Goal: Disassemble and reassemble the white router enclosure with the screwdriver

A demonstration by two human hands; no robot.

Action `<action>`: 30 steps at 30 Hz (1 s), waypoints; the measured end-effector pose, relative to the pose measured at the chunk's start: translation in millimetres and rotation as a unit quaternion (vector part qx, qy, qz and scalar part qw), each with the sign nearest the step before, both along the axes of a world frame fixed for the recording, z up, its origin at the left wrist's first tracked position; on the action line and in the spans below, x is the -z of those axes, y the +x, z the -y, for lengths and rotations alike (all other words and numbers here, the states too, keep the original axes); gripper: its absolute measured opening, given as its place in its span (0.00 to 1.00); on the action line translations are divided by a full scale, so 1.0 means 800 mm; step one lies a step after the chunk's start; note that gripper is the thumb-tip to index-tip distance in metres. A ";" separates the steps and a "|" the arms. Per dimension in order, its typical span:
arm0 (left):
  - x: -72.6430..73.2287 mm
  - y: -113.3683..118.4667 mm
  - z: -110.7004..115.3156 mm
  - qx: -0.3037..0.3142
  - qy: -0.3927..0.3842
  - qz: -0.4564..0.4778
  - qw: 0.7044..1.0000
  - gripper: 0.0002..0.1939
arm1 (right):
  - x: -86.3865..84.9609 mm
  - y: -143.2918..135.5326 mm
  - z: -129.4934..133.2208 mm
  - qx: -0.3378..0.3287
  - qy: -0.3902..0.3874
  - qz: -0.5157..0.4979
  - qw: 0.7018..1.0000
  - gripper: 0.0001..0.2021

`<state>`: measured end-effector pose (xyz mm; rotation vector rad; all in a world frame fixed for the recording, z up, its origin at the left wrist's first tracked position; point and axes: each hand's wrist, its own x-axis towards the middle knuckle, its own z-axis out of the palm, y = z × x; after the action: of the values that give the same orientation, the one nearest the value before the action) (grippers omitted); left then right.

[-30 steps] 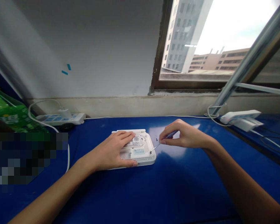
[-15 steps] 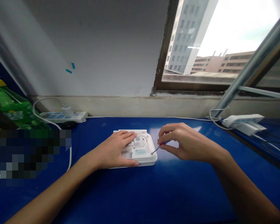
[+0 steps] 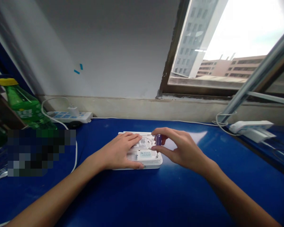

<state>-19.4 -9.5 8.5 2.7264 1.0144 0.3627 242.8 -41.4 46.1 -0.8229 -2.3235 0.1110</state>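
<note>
A white vented device (image 3: 145, 154) with printed labels lies flat on the blue table (image 3: 132, 195). My left hand (image 3: 119, 151) rests spread across its left part, thumb along the near edge. Over the device's right end, my right hand (image 3: 177, 145) pinches the purple handle of a screwdriver (image 3: 158, 139) between thumb and fingers. The screwdriver stands nearly upright, and its tip is at the round recess in the near right corner.
A green bottle (image 3: 26, 105) with a yellow cap stands at the left. White power strips lie at the back left (image 3: 82, 117) and at the right (image 3: 253, 127), beside a metal pole (image 3: 255, 69). A white cable (image 3: 76, 151) crosses the left side.
The screwdriver has gone from slanted to nearly upright, and its purple handle now shows between my right fingers. My left hand stays on the device. The whole view has shifted slightly.
</note>
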 end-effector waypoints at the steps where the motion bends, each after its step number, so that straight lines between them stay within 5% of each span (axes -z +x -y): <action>1: 0.000 0.000 0.000 -0.001 0.001 0.000 1.000 0.50 | 0.002 0.001 -0.001 0.008 0.013 -0.010 1.000 0.15; 8: 0.002 0.001 -0.005 -0.005 0.037 0.007 0.999 0.49 | -0.002 0.001 0.006 -0.020 -0.018 -0.060 0.998 0.19; 17: 0.005 0.009 -0.007 -0.025 0.075 0.014 0.997 0.46 | 0.005 -0.002 -0.003 0.024 -0.022 -0.136 0.990 0.08; 24: 0.008 0.012 -0.004 -0.039 0.049 0.005 0.998 0.46 | 0.014 0.005 -0.018 -0.031 -0.086 -0.150 0.984 0.21; 30: 0.005 0.012 -0.006 -0.038 0.035 -0.010 0.999 0.45 | 0.017 0.013 -0.028 -0.027 -0.033 -0.199 0.979 0.15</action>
<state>-9.7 -4.3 4.1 2.7636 1.1352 0.3910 252.9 -18.9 32.2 -0.6967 -1.9705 0.3456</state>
